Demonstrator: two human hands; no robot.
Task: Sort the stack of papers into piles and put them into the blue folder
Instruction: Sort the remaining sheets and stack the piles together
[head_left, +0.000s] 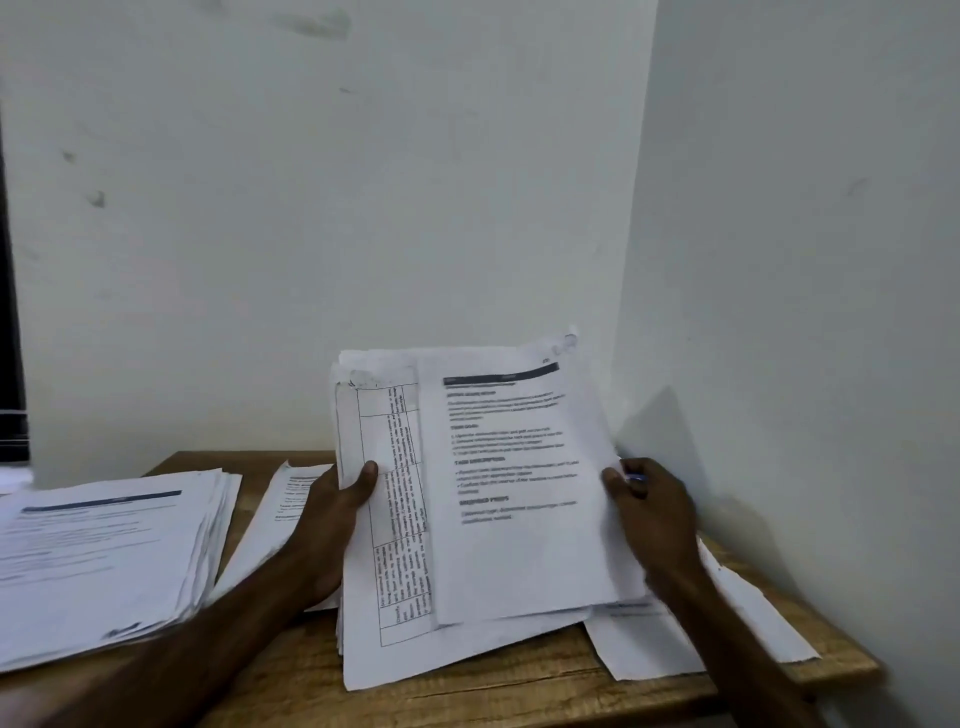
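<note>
I hold a stack of printed papers (395, 649) tilted upright above the wooden table (467, 691). My left hand (332, 514) grips the stack's left edge, thumb on the front sheet with a table printed on it. My right hand (654, 509) pinches the right edge of the top sheet (519, 551), a text page with a dark header bar, which is shifted right and slightly up from the stack. No blue folder is in view.
A thick pile of papers (98, 561) lies on the table's left side. A thinner pile (270, 525) lies behind my left hand. Loose sheets (727, 629) lie flat at the right near the table edge. White walls meet in a corner behind.
</note>
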